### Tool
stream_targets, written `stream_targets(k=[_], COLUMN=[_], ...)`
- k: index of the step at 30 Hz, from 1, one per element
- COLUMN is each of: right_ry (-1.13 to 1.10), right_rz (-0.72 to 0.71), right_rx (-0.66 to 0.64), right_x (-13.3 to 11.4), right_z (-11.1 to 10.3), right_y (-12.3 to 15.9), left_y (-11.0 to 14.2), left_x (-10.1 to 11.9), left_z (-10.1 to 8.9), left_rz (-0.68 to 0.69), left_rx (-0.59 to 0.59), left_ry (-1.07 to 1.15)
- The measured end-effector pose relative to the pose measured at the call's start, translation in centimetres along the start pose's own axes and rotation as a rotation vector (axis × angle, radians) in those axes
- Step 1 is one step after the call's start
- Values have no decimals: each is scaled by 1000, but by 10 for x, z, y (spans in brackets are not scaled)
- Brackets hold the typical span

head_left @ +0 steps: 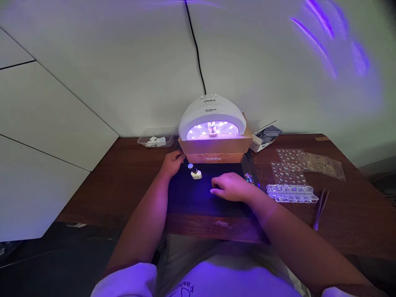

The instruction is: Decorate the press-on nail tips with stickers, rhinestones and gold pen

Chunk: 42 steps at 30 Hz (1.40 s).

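My left hand (172,164) rests at the left edge of a black mat (192,202), beside the lower left corner of a brown cardboard box (216,146). Its fingers are curled, and I see nothing in them. Over the mat's right half, my right hand (231,187) is loosely closed with its fingertips pointing left; it appears to hold nothing. Between the hands stands a small nail polish bottle (196,175) with a dark cap. A white nail lamp (213,108) sits on the box, glowing violet, with a small upright piece (212,128) inside it.
Right of the mat lie a clear case of glittery gems (291,193), tweezers (320,210) and patterned sticker sheets (291,167). An open small box (265,137) stands behind them. A clear plastic tub (157,137) is at back left. A black cable (196,49) runs up the wall.
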State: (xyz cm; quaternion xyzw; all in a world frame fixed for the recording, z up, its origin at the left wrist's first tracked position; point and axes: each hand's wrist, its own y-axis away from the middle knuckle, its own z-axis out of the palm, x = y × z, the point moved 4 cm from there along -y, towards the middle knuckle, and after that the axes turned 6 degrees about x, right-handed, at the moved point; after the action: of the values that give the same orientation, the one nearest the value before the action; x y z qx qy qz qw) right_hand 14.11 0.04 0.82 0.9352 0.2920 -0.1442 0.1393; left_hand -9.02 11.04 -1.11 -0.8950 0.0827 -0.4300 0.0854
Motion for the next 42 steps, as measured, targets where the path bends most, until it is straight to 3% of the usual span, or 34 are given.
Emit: stream_targets(k=[42], right_ry=[5], right_rz=[0], right_rx=[-10], right_x=[0], right_z=[0], right_y=[1], left_y=[1], left_x=[6], left_z=[-2], left_rz=[-16], left_rx=[-1], left_ry=[-7])
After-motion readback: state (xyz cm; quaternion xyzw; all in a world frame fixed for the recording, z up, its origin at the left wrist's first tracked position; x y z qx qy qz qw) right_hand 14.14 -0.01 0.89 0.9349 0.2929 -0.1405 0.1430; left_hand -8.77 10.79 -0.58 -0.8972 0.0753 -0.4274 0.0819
